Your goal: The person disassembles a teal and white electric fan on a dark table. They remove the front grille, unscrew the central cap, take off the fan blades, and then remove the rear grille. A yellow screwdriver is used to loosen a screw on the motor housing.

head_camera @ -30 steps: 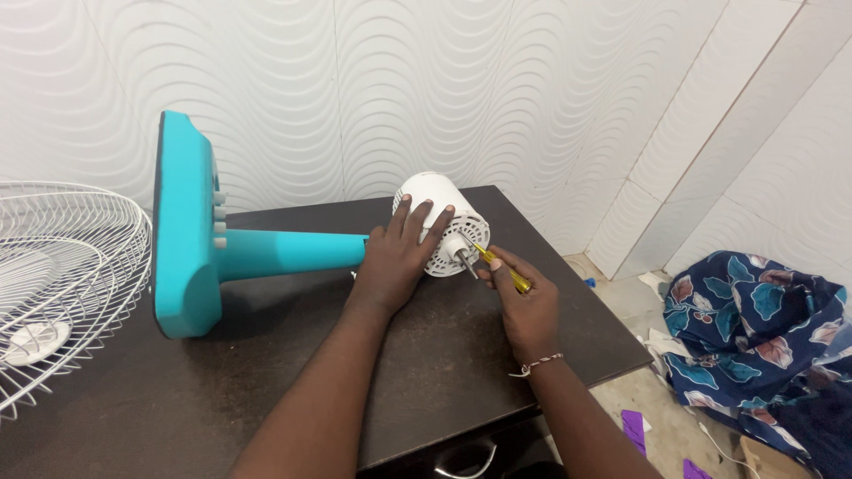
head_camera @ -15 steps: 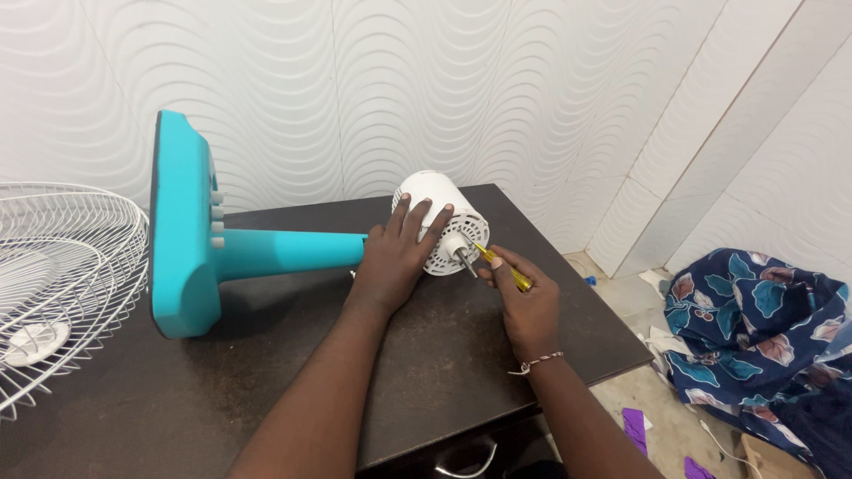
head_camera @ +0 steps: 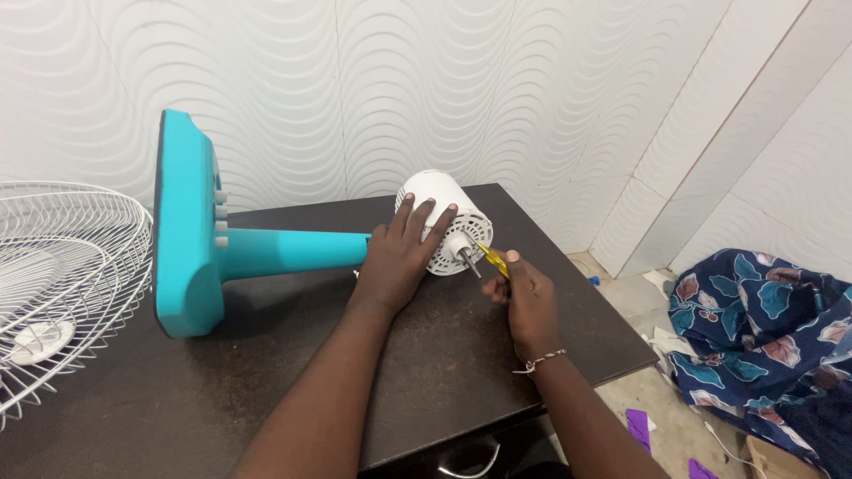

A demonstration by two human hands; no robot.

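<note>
Clenched around a yellow-handled screwdriver, the right hand aims the tool's tip at the front face of the white motor housing, just beside the metal shaft that sticks out of it toward the near right. The left hand has its grip on the housing itself, palm against the near side and fingers spread up over the slotted white shell, pressing it in place.

From largest to smallest: the wavy white wall panels fill the far side of the room, and plain white tiles cover the wall at the right. The dark surface carries everything, reaching from the left edge to a corner at the near right. On it a teal fan stand lies on its side, its broad base upright at the left and its neck running right to the motor housing at the far middle of the surface. A white wire fan guard sits at the far left, partly out of view. On the floor at the right lies a heap of blue floral cloth, with small purple scraps near it. A thin bracelet circles the right wrist.
</note>
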